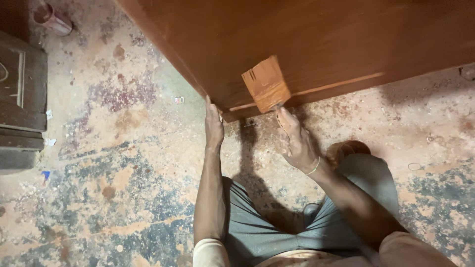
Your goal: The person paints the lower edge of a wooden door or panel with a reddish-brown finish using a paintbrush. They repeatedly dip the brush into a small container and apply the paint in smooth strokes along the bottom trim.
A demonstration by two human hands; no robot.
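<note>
Item: wide paintbrush (266, 84), bristle head flat and broad, coated in orange-brown finish, lying against the face of the wooden panel (316, 44) near its lower edge. Handle hidden inside the right hand (297, 141); the grip of that hand is clamped on the handle, thumb and fingers closed round it. A thin bangle sits on the right wrist.

Item: wooden panel, large, reddish-brown, glossy, standing on edge on the floor (123, 163) and filling the far right of the view. A paler strip runs along its bottom rail.

Item: left hand (213, 126), placed at the near left corner of the panel, fingertips touching the corner edge, fingers together and extended, the grip not wrapped round anything.

Item: floor, rough concrete, stained with patches of red-brown, grey and blue-black, scattered with small scraps.

Item: small tin (52, 17), cylindrical, stained, lying at the far left, well apart from both hands.

Item: dark wooden piece (22, 99), panelled, at the left edge.

Person: crouched, grey trousers, knees near the panel.
</note>
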